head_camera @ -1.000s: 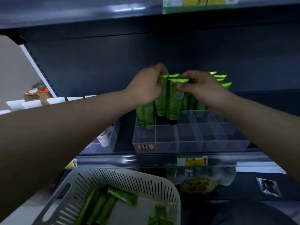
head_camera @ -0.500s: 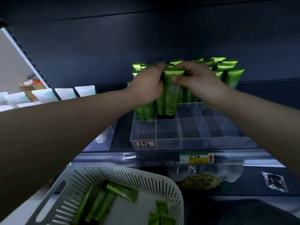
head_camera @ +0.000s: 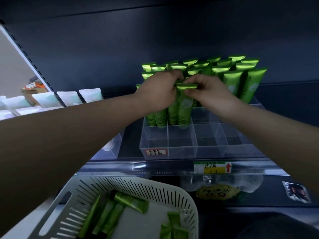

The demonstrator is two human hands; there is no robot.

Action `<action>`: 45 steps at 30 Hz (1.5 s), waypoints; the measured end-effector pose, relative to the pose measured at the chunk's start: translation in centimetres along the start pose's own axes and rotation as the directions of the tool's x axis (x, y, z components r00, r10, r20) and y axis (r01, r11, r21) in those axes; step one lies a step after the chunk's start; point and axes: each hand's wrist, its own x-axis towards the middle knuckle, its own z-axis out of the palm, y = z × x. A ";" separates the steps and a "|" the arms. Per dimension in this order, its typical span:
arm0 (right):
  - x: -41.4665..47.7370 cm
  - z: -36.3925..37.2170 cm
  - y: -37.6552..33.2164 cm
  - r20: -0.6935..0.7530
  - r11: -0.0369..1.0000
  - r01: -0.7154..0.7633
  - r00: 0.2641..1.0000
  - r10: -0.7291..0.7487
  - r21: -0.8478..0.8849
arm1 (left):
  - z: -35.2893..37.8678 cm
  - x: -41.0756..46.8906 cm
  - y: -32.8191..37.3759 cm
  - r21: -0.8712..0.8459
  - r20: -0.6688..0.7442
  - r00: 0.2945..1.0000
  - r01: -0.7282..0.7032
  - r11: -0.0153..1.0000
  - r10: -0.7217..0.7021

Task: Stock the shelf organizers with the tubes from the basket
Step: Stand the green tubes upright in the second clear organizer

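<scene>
So the green tube getting placed stands upright, cap down, in the second row back of the clear divided organizer, roughly in the second slot from the left — its crimped top edge sits right between both hands. Right hand has thumb and fingertips pinched on that flat top edge from the right, while the left hand is curled around the tube's left side and also pressing against the neighbouring tubes in the same row, fingers closed in snug, not spread. Behind that, the back rows of the organizer are packed with more green tubes standing upright, a couple with "Chamomile" readable down the side. The front row of compartments holds nothing, and there's a small red-bordered label with handwriting stuck on the front left corner. The organizer sits on a dark shelf with a clear front rail carrying a green and yellow price tag with a red arrow. To the left is another clear bin with white tubes, mostly hidden by the left forearm. Down at the bottom is the white slotted basket — it has several green tubes lying flat in it, some in a loose pile on the left and a few more at the right edge.
</scene>
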 end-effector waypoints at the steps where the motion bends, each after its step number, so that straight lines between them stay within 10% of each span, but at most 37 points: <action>1: 0.0 0.1 -0.1 -0.003 1.000 0.009 1.000 -0.009 -0.015 | -0.1 -0.1 0.1 0.005 -0.001 1.000 -0.003 1.000 0.003; 25: -4.6 1.4 -4.5 0.112 0.700 0.112 0.993 -0.047 -0.706 | -2.7 -7.0 0.0 0.243 -0.042 0.999 -0.003 0.970 0.013; 45: -13.8 9.0 -7.7 0.247 0.614 0.186 0.969 0.015 -0.767 | -3.8 -19.9 -0.1 0.285 -0.016 0.992 0.121 0.951 -0.121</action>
